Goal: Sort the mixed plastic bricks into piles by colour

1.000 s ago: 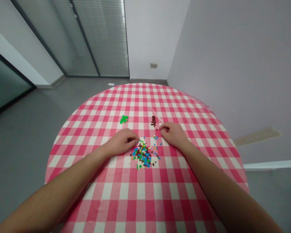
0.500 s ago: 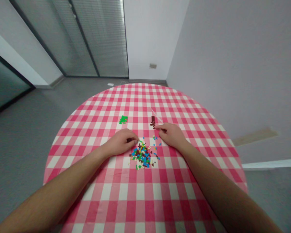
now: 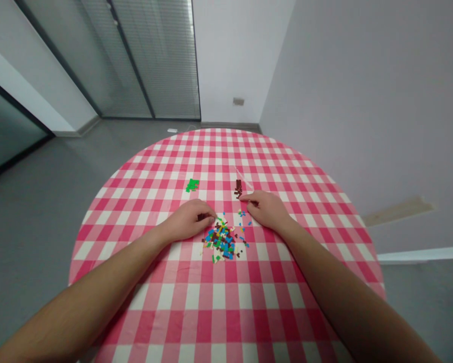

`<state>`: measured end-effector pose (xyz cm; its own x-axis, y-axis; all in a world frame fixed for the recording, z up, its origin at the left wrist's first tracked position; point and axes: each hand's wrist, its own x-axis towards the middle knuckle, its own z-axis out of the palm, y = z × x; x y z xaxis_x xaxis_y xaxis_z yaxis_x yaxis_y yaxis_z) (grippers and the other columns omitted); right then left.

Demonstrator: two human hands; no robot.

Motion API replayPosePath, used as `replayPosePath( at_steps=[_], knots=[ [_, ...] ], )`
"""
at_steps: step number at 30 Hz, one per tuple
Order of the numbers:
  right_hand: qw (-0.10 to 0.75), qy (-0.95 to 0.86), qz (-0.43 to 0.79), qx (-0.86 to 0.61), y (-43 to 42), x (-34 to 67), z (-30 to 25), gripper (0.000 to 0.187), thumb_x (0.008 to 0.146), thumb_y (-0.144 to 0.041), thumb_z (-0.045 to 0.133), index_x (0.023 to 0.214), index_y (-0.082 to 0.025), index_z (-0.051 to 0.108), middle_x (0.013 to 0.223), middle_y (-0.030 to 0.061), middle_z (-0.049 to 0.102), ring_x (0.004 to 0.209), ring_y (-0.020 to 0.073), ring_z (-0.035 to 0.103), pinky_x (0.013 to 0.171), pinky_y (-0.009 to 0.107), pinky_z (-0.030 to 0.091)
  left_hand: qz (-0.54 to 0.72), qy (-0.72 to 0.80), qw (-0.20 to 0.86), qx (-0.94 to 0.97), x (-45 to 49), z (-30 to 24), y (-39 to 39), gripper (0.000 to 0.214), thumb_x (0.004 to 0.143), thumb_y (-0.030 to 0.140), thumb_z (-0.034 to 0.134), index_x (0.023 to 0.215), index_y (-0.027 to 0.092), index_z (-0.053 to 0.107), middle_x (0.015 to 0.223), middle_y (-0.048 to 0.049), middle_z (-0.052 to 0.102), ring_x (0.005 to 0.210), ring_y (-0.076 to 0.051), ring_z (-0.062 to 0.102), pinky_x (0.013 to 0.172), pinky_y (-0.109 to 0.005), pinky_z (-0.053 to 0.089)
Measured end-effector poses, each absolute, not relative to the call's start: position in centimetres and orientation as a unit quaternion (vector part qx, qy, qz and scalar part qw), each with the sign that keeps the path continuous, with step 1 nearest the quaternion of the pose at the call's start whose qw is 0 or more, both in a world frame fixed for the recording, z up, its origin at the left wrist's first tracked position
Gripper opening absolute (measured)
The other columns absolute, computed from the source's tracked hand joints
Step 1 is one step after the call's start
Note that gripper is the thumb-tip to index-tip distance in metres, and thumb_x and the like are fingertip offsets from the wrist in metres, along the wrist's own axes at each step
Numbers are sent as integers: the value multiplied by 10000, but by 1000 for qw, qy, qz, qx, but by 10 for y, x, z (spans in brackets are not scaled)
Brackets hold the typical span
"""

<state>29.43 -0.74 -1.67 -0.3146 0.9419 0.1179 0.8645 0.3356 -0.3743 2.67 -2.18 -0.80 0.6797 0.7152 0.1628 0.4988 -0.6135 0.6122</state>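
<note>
A mixed pile of tiny building bricks [image 3: 222, 242] in blue, brown, green, yellow and white lies on the checked tablecloth. My left hand [image 3: 192, 220] rests at the pile's upper left edge. Its thumb and forefinger come together there; whatever may be between the tips is too small to make out. Beyond the pile, my right hand [image 3: 266, 207] reaches its forefinger out to the near end of a small group of brown bricks [image 3: 238, 187]. The thumb of that hand stays apart from the forefinger. Several loose blue bricks [image 3: 242, 214] lie beside it.
A group of green bricks [image 3: 192, 185] lies farther back on the left. Behind the brown group is a thin, clear strip [image 3: 244, 178]. The round table [image 3: 226, 312] has a pink-and-white checked cloth, and a wall [image 3: 362, 101] stands to the right.
My right forefinger has shifted slightly at the near end of the brown bricks. My left hand stays nearly still, and the piles look unchanged.
</note>
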Motion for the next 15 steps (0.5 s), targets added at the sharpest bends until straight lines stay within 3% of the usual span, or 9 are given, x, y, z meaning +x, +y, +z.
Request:
replayPosePath(
  at_steps=[9, 15],
  knots=[
    [255, -793, 149, -533, -12, 290, -18, 270, 828, -153, 537, 976, -202, 757, 1003, 51, 760, 890, 216, 697, 799, 340, 531, 208, 316, 302, 875, 23, -6, -22, 192, 818, 123, 531, 879, 158, 710, 853, -52, 717, 809, -179, 632, 772, -300, 474],
    [262, -812, 152, -499, -17, 285, -14, 227, 839, -188, 548, 938, -193, 752, 957, 63, 760, 873, 219, 695, 789, 344, 528, 114, 263, 379, 880, 15, 9, -25, 67, 756, 117, 610, 710, 158, 636, 763, -24, 653, 698, -142, 583, 656, -251, 439]
  ],
)
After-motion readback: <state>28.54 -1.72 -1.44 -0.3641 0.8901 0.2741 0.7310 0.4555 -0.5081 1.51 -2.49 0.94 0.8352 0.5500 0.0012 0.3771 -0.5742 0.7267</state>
